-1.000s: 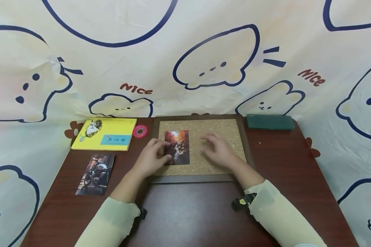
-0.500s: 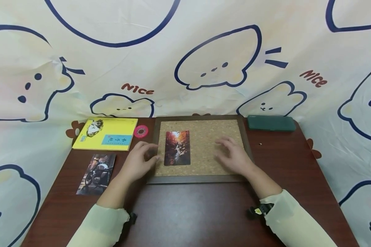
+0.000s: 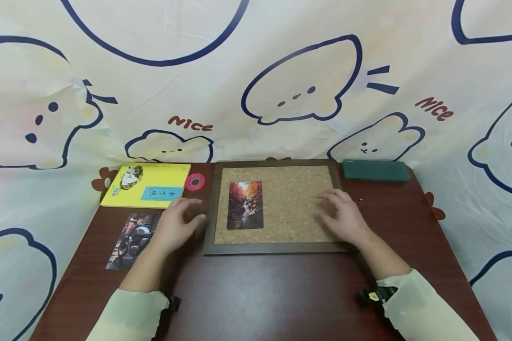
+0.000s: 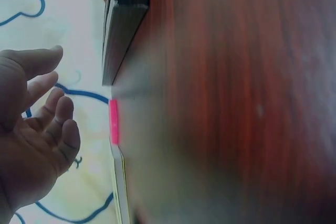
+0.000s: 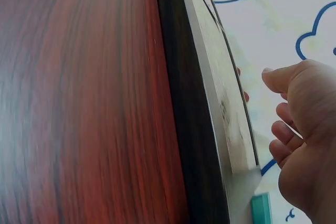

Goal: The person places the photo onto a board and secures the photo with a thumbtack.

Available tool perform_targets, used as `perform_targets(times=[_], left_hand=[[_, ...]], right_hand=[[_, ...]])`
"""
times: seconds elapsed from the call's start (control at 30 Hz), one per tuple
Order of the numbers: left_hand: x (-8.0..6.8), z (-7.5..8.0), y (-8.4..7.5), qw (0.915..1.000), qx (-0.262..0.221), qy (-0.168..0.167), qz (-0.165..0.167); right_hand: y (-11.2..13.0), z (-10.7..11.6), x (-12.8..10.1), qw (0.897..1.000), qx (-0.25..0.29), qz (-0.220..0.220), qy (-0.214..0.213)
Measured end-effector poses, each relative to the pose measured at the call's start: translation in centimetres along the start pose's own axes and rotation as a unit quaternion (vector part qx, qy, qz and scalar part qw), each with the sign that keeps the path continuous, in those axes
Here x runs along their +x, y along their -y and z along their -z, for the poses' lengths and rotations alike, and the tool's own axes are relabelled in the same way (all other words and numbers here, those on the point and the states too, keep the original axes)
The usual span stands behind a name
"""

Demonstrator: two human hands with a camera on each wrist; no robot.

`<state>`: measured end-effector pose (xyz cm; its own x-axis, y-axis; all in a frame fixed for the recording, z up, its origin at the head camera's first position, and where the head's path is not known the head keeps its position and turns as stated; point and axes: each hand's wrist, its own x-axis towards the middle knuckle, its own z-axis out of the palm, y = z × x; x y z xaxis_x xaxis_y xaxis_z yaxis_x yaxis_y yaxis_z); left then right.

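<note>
A framed cork board (image 3: pixel 290 208) lies flat on the brown table. On its left part is a photo of an autumn stream (image 3: pixel 245 210). My left hand (image 3: pixel 177 225) hovers left of the frame, holding nothing, its thumb and fingers spread apart. Beside and partly behind that arm lies a photo of a motorcycle (image 3: pixel 128 241). Over the board's right edge is my right hand (image 3: pixel 345 215), with fingers loosely bent and nothing between them. In the right wrist view, the fingers (image 5: pixel 283 135) appear apart from the board's dark frame (image 5: pixel 184 98).
A yellow book (image 3: pixel 132 192) lies at the back left, with a pink roll of tape (image 3: pixel 189 183) to its right. At the back right stands a green case (image 3: pixel 375 171). A tiny object (image 3: pixel 360 200) lies in front of it. A patterned cloth (image 3: pixel 290 57) hangs behind the table.
My left hand has let go of the stream photo's left side and moved left, off the board. The right hand has moved right across the cork. The photo stays on the board.
</note>
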<state>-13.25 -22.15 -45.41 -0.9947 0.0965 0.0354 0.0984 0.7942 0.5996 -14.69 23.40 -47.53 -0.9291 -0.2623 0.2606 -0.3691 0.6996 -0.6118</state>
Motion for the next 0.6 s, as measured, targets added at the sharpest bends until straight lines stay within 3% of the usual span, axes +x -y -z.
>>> perform_targets(times=[0.4,0.6], left_hand=[[-1.3,1.9,3.1,0.9989,-0.014,-0.026,0.036],[-1.7,3.0,4.3,0.9973,0.015,-0.036,0.063]], right_hand=[[-3.0,1.9,-1.2,0.999,-0.031,-0.032,-0.013],[-4.4,2.6,-1.6,0.998,-0.040,-0.043,-0.021]])
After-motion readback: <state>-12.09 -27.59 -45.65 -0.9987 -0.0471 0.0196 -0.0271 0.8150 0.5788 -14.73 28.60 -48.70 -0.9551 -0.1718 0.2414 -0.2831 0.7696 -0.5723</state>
